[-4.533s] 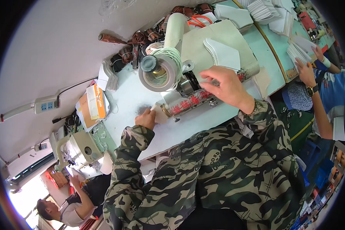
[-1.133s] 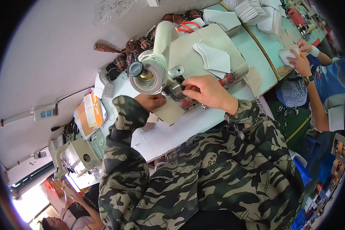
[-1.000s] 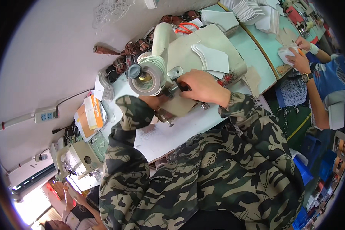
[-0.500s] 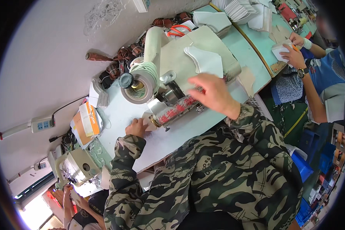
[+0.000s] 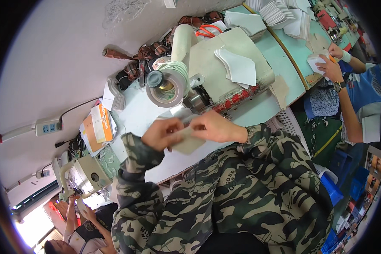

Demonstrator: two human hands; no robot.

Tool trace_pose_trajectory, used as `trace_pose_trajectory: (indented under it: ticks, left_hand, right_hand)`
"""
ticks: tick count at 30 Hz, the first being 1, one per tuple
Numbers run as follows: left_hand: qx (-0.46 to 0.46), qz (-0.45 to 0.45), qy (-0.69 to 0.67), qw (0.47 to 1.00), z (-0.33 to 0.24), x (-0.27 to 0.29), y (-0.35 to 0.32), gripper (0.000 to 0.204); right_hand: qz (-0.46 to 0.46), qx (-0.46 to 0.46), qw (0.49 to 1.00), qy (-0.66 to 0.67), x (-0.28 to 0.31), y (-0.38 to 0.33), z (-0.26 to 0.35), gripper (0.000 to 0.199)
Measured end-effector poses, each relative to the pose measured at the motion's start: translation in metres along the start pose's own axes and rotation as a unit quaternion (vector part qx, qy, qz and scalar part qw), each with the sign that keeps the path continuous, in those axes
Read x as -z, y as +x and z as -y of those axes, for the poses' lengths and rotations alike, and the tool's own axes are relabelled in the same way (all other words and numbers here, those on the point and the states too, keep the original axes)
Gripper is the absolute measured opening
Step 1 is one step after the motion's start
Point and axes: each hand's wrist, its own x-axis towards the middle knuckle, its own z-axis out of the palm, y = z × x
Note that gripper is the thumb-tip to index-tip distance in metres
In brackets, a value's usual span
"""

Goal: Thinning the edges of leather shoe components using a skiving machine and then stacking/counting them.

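In front of the machine, my left hand (image 5: pixel 160 134) and my right hand (image 5: pixel 216 127) come together at a pale, flat piece (image 5: pixel 188 144), slightly blurred. My left fingers are closed on its left side and my right fingers pinch its upper right edge. Just beyond them is the cream machine (image 5: pixel 224 51), with worn red paint along its front edge. On its arm sits a large reel (image 5: pixel 167 94) wound with pale green strip. Several white curved-edge pieces (image 5: pixel 240 67) lie overlapping on top of the machine.
White pieces are stacked at the left (image 5: pixel 113 96) and at the far right (image 5: pixel 277 15). Behind the machine lie orange-handled pliers (image 5: pixel 207 30). An orange and white packet (image 5: pixel 100 122) rests at the left. One co-worker (image 5: pixel 360 84) sits right, another (image 5: pixel 84 233) lower left.
My right hand has come down and left from the machine's front. My left hand has lifted the pale piece off the table, and both hands now hold it.
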Motion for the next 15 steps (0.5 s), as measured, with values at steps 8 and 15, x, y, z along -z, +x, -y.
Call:
trace_pose_trajectory:
  ticks: [8,15]
  left_hand:
    - [0.104,-0.08,0.038,0.991,0.002,0.033,0.043,0.017]
    - [-0.021,-0.175,0.156,0.972,0.004,0.004,0.051,0.026]
  right_hand:
    - [-0.128,0.021,0.975,-0.178,0.038,-0.004,0.001,0.028]
    - [-0.025,-0.061,0.954,-0.293,0.066,0.001,0.009,0.028]
